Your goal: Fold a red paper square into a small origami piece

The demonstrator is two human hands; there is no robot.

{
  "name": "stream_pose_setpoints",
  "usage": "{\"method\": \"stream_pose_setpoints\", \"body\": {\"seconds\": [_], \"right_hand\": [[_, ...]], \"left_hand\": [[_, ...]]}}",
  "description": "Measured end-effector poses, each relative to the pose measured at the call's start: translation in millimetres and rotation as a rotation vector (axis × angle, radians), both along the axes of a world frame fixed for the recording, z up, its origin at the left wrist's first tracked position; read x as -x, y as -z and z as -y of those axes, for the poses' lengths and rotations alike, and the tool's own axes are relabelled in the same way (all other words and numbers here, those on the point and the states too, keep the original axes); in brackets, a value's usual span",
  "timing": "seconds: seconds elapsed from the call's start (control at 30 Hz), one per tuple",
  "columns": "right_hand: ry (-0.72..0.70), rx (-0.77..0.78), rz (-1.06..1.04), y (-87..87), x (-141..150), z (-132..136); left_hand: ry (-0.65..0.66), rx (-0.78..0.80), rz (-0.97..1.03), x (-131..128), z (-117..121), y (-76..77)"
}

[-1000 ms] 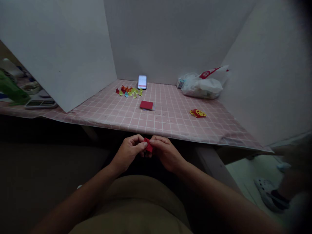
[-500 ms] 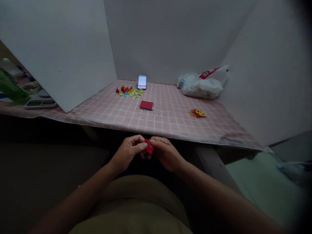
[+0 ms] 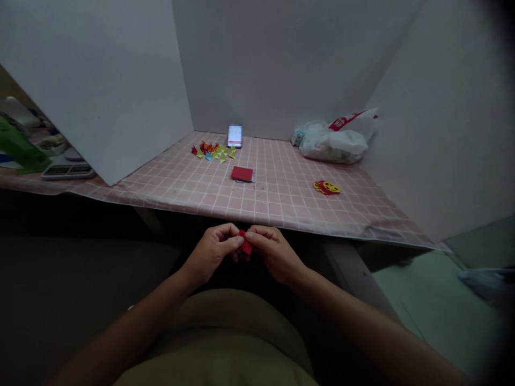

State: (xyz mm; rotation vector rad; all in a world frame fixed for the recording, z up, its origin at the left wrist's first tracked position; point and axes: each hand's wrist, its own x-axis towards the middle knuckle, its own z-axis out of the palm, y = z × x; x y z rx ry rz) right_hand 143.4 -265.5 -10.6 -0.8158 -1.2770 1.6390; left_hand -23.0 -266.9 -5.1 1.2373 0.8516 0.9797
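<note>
A small folded piece of red paper [image 3: 245,247] is pinched between my two hands, just off the table's front edge. My left hand [image 3: 215,249] is closed on its left side, thumb on top. My right hand [image 3: 276,252] grips the other side, with its thumb pressed on the paper's upper part. Fingers cover much of the paper, so its full shape is hidden. On the table ahead lies a stack of red paper squares [image 3: 242,173]. Behind it to the left sits a cluster of small folded paper figures [image 3: 213,151] in red, orange, yellow and blue.
A lit phone [image 3: 235,135] stands against the back panel. White plastic bags [image 3: 333,142] lie at the back right, and red and yellow cut-out pieces [image 3: 326,187] nearer on the right. Panels wall in the pink checked table [image 3: 193,195]. A scale [image 3: 68,170] is at the far left.
My right thumb has moved slightly left over the red paper, and less of the paper shows now. Both hands stay in nearly the same place. The things on the table have not moved.
</note>
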Motion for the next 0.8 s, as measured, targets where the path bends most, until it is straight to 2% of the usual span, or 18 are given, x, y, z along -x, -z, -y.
{"method": "stream_pose_setpoints", "body": {"seconds": [0.33, 0.5, 0.67, 0.8], "right_hand": [[0.098, -0.172, 0.242, -3.2, -1.1, -1.0], [0.043, -0.191, 0.329, -6.7, -4.9, -4.0], [-0.023, -0.119, 0.245, -2.9, -5.9, -5.6], [-0.037, -0.009, 0.092, 1.6, -3.0, -5.2]], "left_hand": [[-0.029, -0.050, -0.072, 1.1, 0.2, -0.7], [-0.021, -0.052, -0.074, 1.2, -2.8, 1.9], [-0.005, -0.067, -0.055, 0.4, -4.0, 3.1], [-0.091, -0.135, -0.074, 0.4, -3.5, 3.5]]}}
